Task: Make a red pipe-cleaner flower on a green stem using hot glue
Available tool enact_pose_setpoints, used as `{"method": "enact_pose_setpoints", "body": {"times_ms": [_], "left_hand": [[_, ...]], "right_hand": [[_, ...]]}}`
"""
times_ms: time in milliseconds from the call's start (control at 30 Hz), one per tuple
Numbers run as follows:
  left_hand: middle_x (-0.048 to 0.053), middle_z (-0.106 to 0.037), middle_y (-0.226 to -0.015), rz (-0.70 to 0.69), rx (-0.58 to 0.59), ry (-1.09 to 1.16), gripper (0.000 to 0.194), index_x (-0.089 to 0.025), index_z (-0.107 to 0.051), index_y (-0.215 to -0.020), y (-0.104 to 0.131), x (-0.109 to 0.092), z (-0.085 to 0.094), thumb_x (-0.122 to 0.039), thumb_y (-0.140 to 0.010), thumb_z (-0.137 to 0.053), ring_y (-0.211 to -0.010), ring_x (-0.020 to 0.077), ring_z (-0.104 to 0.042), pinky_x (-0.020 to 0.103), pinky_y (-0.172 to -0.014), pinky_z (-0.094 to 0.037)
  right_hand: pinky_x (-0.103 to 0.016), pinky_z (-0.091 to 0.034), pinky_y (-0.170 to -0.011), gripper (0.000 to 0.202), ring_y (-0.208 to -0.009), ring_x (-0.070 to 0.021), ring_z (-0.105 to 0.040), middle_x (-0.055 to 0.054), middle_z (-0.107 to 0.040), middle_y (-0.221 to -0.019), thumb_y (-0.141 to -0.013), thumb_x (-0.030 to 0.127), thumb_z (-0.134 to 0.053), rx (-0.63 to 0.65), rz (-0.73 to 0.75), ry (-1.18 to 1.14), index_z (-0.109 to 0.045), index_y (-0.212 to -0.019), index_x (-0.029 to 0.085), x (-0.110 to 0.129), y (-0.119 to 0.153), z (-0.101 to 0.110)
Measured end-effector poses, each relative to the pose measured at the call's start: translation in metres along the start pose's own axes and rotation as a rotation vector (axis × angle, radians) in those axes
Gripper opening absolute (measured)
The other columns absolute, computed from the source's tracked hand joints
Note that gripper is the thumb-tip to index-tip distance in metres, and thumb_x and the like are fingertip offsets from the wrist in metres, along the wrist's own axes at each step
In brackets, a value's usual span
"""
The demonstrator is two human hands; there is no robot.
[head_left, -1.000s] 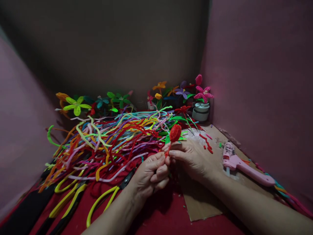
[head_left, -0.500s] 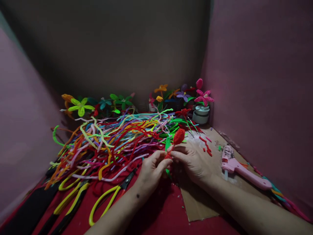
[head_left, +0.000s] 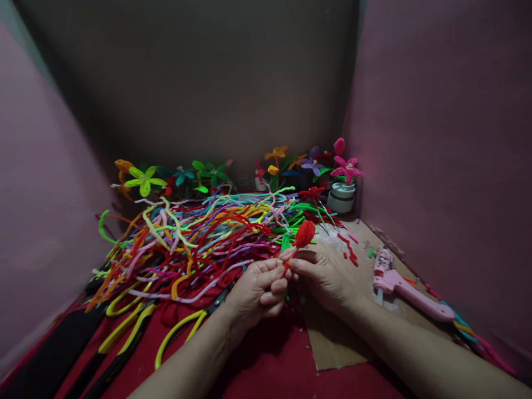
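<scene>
A red pipe-cleaner flower bud (head_left: 305,234) on a thin red stem stands tilted above my fingertips. My left hand (head_left: 260,288) pinches the red stem low down, its other fingers curled in. Close against it, my right hand (head_left: 324,277) grips the same stem between thumb and fingers just under the bud. The stem's lower end is mostly hidden by my fingers. Just behind my hands a green pipe-cleaner leaf (head_left: 285,242) shows; whether it joins the stem I cannot tell.
Many loose coloured pipe cleaners (head_left: 199,238) are heaped at left. Yellow-handled scissors (head_left: 178,332) and pliers-like tools (head_left: 124,332) lie in front. At right, a pink glue gun (head_left: 409,291) rests on cardboard (head_left: 336,349). Finished flowers (head_left: 144,182) and a pale pot (head_left: 341,199) line the back.
My left fingers have shifted and curled more around the lower stem. The bud stays almost in place, and the whole view has moved slightly.
</scene>
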State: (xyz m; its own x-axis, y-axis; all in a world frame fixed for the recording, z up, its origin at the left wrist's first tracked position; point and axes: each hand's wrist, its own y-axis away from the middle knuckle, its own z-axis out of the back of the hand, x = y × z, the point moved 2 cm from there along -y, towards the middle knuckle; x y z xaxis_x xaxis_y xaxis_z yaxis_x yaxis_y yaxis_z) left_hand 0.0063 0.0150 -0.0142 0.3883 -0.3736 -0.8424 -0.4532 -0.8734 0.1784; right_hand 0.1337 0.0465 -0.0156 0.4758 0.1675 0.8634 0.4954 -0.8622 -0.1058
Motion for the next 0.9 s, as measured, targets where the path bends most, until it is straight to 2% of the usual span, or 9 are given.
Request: {"method": "enact_pose_setpoints", "body": {"times_ms": [133,233,333,433,500,567,633,733,900], "left_hand": [[-0.009,-0.034,-0.05,0.031,0.051,0.067,0.016,-0.014,-0.054,-0.078,-0.001,0.002,0.004,-0.03,-0.082,-0.055,-0.033,0.0005,-0.01,0.012,-0.028,-0.021],[-0.009,-0.036,-0.05,-0.003,0.015,-0.013,0.018,-0.015,-0.054,-0.077,-0.001,0.001,0.002,-0.032,-0.083,-0.054,-0.032,0.0009,-0.014,0.013,-0.029,-0.02],[-0.005,-0.047,-0.052,-0.105,-0.122,-0.307,0.024,-0.015,-0.057,-0.076,-0.001,-0.001,0.001,-0.037,-0.083,-0.051,-0.032,0.0034,-0.029,0.016,-0.031,-0.024],[-0.002,-0.056,-0.059,-0.294,-0.294,-0.65,0.018,-0.016,-0.061,-0.083,0.002,0.0,0.001,-0.033,-0.079,-0.057,-0.042,0.0071,-0.045,0.018,-0.04,-0.032],[-0.002,-0.056,-0.059,-0.445,-0.379,-0.812,0.011,-0.018,-0.064,-0.081,0.004,0.001,0.001,-0.028,-0.077,-0.061,-0.049,0.0077,-0.046,0.018,-0.048,-0.035],[-0.002,-0.053,-0.056,-0.532,-0.429,-0.877,0.011,-0.018,-0.063,-0.07,0.006,0.002,0.002,-0.026,-0.077,-0.06,-0.049,0.0075,-0.045,0.018,-0.05,-0.034],[-0.003,-0.05,-0.051,-0.48,-0.42,-0.816,0.018,-0.018,-0.06,-0.065,0.006,0.003,0.002,-0.028,-0.079,-0.057,-0.042,0.0067,-0.042,0.018,-0.044,-0.032],[-0.004,-0.049,-0.047,-0.279,-0.319,-0.608,0.022,-0.017,-0.055,-0.066,0.004,0.001,-0.001,-0.032,-0.081,-0.054,-0.033,0.0054,-0.037,0.018,-0.035,-0.026],[-0.007,-0.044,-0.043,-0.078,-0.112,-0.214,0.02,-0.016,-0.058,-0.082,0.003,0.0,-0.007,-0.036,-0.082,-0.054,-0.027,0.0021,-0.024,0.014,-0.029,-0.02]], "right_hand": [[-0.025,-0.039,-0.06,0.012,-0.06,-0.0114,-0.05,0.0,-0.059,-0.061,-0.065,0.026,-0.068,-0.001,0.006,0.044,-0.067,-0.069,0.014,0.002,0.001,-0.002],[-0.023,-0.038,-0.057,0.012,-0.058,-0.0106,-0.05,0.0,-0.059,-0.061,-0.067,0.027,-0.068,-0.018,0.024,0.079,-0.067,-0.067,0.014,0.002,0.0,-0.001],[-0.022,-0.035,-0.051,0.015,-0.053,-0.0099,-0.049,0.0,-0.058,-0.058,-0.071,0.028,-0.065,-0.023,0.015,0.108,-0.065,-0.066,0.014,-0.003,0.0,0.002],[-0.022,-0.036,-0.052,0.013,-0.054,-0.0101,-0.051,0.0,-0.061,-0.061,-0.071,0.027,-0.066,-0.035,0.0,0.087,-0.067,-0.071,0.014,-0.006,-0.001,0.005],[-0.023,-0.039,-0.059,0.012,-0.06,-0.011,-0.053,0.0,-0.063,-0.066,-0.069,0.026,-0.068,-0.055,0.023,0.078,-0.069,-0.074,0.015,-0.008,-0.001,0.006],[-0.024,-0.04,-0.063,0.012,-0.065,-0.0118,-0.054,0.0,-0.064,-0.069,-0.067,0.025,-0.069,-0.067,0.042,0.072,-0.07,-0.075,0.015,-0.009,-0.001,0.006],[-0.025,-0.041,-0.063,0.012,-0.065,-0.0122,-0.055,0.0,-0.064,-0.07,-0.068,0.025,-0.069,-0.053,0.038,0.066,-0.07,-0.076,0.016,-0.01,-0.001,0.007],[-0.025,-0.04,-0.059,0.012,-0.06,-0.0119,-0.053,0.0,-0.063,-0.066,-0.07,0.026,-0.066,-0.008,0.03,0.081,-0.069,-0.073,0.015,-0.008,-0.001,0.006],[-0.024,-0.038,-0.055,0.007,-0.057,-0.0114,-0.05,-0.001,-0.06,-0.061,-0.065,0.021,-0.065,-0.02,0.046,0.119,-0.067,-0.065,0.014,0.0,0.002,0.003]]}}
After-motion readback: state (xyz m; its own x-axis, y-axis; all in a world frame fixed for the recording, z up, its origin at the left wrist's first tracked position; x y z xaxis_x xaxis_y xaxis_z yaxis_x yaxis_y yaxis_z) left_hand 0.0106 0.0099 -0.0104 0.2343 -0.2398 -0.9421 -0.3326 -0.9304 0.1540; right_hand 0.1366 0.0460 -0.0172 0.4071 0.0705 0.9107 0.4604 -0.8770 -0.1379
